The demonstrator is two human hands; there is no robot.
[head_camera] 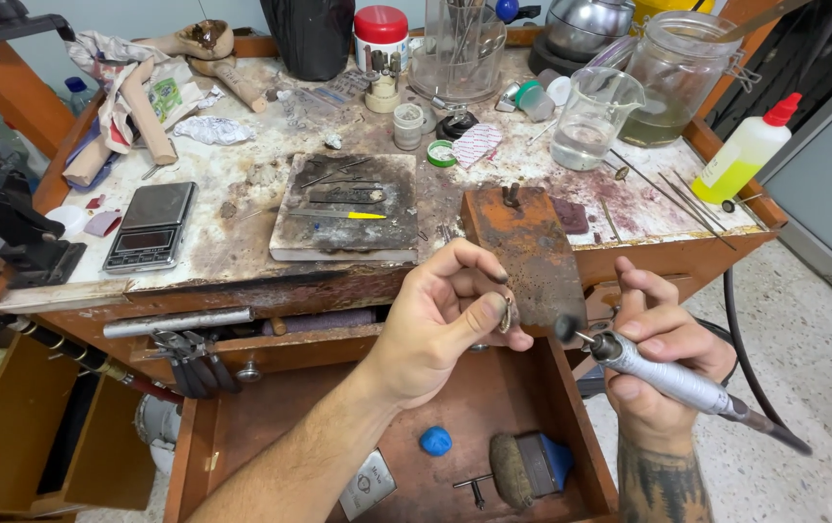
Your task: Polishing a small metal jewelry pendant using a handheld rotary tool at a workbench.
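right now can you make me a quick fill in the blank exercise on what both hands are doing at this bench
1. The right hand grips a grey rotary handpiece whose small dark tip points toward the ____ hand.
2. The left hand pinches a small metal piece between thumb and ____.
3. In the open drawer below the hands lies a round lump coloured ____.
4. On the bench's left part sits a pocket ____ with a dark display.

Missing words: left; fingers; blue; scale
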